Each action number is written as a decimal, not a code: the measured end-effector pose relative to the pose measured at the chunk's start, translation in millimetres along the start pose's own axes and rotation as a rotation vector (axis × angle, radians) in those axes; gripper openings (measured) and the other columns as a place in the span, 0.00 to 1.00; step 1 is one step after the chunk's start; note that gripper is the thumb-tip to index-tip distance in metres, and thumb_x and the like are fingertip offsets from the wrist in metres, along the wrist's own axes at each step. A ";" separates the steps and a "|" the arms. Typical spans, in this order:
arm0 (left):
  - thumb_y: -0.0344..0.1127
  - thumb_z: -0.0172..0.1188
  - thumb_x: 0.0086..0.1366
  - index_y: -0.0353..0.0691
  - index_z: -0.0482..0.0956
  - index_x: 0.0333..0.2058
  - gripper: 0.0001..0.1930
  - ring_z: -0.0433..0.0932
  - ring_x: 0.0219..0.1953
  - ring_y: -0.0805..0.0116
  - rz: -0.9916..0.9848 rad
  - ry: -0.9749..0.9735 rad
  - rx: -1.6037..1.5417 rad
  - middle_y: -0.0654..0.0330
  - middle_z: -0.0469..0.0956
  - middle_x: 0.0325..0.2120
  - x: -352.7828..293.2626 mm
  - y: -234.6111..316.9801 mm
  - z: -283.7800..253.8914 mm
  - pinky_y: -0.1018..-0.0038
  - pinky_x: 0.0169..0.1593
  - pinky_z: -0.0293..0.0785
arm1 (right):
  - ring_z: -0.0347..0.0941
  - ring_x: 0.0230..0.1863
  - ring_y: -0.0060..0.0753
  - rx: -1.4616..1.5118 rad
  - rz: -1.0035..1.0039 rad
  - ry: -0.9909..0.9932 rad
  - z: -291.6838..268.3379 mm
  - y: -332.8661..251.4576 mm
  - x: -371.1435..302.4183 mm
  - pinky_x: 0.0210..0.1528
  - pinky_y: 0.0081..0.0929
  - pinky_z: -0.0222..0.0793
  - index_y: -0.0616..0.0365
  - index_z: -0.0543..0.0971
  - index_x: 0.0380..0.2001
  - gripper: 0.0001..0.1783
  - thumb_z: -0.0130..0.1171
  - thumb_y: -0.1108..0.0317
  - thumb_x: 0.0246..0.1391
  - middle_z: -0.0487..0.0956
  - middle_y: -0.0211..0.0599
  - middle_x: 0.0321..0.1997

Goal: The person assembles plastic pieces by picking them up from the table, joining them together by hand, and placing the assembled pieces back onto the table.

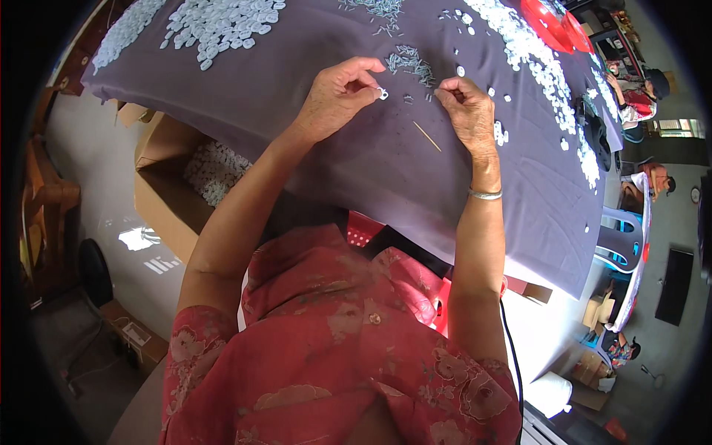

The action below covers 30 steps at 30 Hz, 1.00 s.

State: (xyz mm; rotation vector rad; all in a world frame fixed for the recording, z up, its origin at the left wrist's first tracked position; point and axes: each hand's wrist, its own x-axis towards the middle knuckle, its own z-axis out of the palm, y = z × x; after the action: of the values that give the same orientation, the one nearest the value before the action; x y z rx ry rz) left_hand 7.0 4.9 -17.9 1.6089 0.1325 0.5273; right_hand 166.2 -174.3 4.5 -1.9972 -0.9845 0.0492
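Observation:
My left hand [334, 100] pinches a small white plastic piece [383, 94] with a ring-like end between thumb and forefinger. To its right, my right hand [471, 115] has its thumb and fingertips pressed together low over the cloth. Whatever sits in that pinch is too small to make out. Just beyond both hands lies a loose pile of small grey nail-like pins [406, 61], with a few strays between the hands. A thin yellowish stick [427, 136] rests on the dark tablecloth [371, 163] nearer to me.
White plastic pieces lie heaped at the far left [222, 30] and along the right [538, 63]. More grey pins [374, 9] are at the far edge. A red basin [549, 26] stands far right. Below the table's left edge, an open cardboard box [159, 185] holds white pieces. People sit farther right.

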 end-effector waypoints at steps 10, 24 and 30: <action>0.22 0.57 0.59 0.38 0.74 0.47 0.16 0.72 0.32 0.84 -0.002 -0.017 -0.011 0.68 0.76 0.28 -0.1 -1.0 2.2 0.85 0.38 0.69 | 0.68 0.25 0.17 -0.172 -0.130 -0.040 10.3 -5.0 1.1 0.31 0.19 0.68 0.61 0.79 0.29 0.06 0.64 0.76 0.44 0.75 0.28 0.25; 0.24 0.58 0.59 0.39 0.74 0.47 0.16 0.74 0.33 0.82 -0.030 0.001 -0.041 0.66 0.78 0.30 -0.6 0.7 2.9 0.84 0.40 0.71 | 0.69 0.27 0.15 0.006 -0.222 -0.014 24.6 -16.1 7.1 0.31 0.16 0.67 0.62 0.75 0.27 0.05 0.62 0.79 0.46 0.74 0.26 0.26; 0.23 0.58 0.59 0.39 0.73 0.47 0.16 0.74 0.33 0.82 -0.043 -0.008 -0.035 0.66 0.77 0.30 -0.1 0.8 2.8 0.83 0.41 0.71 | 0.69 0.27 0.15 -0.033 -0.204 -0.036 25.0 -14.3 6.7 0.32 0.16 0.67 0.62 0.75 0.27 0.05 0.62 0.79 0.47 0.75 0.26 0.28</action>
State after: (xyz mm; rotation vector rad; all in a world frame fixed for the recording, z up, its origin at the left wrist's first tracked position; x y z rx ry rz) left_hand 7.8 2.3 -17.2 1.5703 0.1503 0.4876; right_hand 152.4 -148.3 1.8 -1.9210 -1.2142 -0.0429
